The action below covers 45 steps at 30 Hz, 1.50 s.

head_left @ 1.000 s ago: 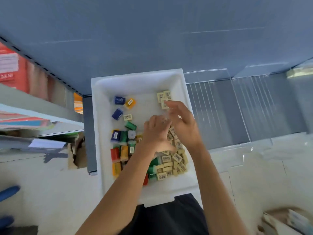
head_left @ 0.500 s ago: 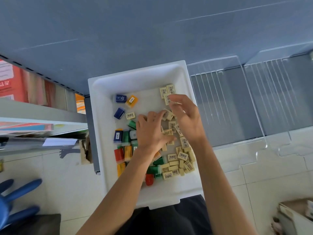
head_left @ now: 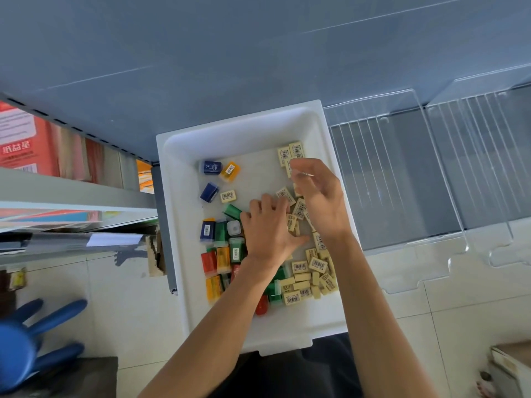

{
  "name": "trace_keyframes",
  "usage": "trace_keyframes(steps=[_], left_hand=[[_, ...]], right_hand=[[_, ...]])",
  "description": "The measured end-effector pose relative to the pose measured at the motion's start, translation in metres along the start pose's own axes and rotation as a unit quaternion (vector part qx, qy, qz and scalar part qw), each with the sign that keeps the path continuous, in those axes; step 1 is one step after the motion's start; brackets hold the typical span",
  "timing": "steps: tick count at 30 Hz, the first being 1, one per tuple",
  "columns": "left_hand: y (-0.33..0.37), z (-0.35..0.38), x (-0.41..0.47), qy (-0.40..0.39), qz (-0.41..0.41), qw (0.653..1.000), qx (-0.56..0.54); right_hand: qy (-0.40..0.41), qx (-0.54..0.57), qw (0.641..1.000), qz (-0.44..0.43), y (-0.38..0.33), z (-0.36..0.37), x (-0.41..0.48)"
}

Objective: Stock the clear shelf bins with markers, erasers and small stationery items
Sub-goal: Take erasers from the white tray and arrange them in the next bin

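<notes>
Over the white tray point(head_left: 241, 130), head view. Both hands worked among the cream erasers point(head_left: 301, 266) on the tray's right side, and coloured cases point(head_left: 223, 258) lay to the left. My left hand point(head_left: 267, 234) lay palm down at mid-tray with its fingers bent onto loose erasers. I could not tell whether it had hold of any, because the palm covered them. My right hand point(head_left: 319, 202) hovered just beyond, fingers curled, with the tips at an eraser near the far cluster. Blur hid whether thumb and finger had closed on it. The clear bins point(head_left: 385, 173) stood just right of the tray, and no stock showed in them.

Judged best practice for this step was to gather only cream erasers, squared into a small stack and pinched by the short sides. I would then lift them low over the tray's right wall into the nearest bin, leaving the cases unmixed.

Hidden were the erasers under both hands. The farther bin was cut off at the frame's right edge. The bins' clear walls were hard to trace, and the label print was too small to read.
</notes>
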State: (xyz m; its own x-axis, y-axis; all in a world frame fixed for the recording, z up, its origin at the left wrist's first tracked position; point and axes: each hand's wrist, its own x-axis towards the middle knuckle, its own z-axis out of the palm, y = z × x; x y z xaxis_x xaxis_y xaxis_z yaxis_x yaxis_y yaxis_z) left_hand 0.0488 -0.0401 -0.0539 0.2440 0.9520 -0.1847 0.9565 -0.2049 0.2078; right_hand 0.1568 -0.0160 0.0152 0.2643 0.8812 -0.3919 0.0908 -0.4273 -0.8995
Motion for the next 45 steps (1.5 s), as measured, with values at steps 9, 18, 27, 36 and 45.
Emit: trace_keyframes(steps=[9,18,27,36,45], left_hand=[[-0.004,0.006,0.002,0.032,0.054,0.998,-0.020],[-0.011,0.005,0.009,0.054,0.020,0.992,-0.112],[-0.015,-0.014,0.024,0.001,-0.090,0.959,-0.270],[-0.024,-0.025,0.036,-0.038,-0.090,0.944,-0.315],[-0.013,-0.013,0.051,-0.080,-0.075,0.971,-0.211]], right_hand=[[0.014,0.009,1.000,0.008,0.003,0.004,0.001],[0.002,-0.048,0.999,0.013,0.011,0.002,-0.004],[-0.028,-0.126,0.991,0.032,0.030,0.008,-0.014],[-0.022,-0.101,0.995,0.011,0.026,0.007,-0.015],[-0.010,-0.019,1.000,-0.001,0.025,0.000,-0.017]])
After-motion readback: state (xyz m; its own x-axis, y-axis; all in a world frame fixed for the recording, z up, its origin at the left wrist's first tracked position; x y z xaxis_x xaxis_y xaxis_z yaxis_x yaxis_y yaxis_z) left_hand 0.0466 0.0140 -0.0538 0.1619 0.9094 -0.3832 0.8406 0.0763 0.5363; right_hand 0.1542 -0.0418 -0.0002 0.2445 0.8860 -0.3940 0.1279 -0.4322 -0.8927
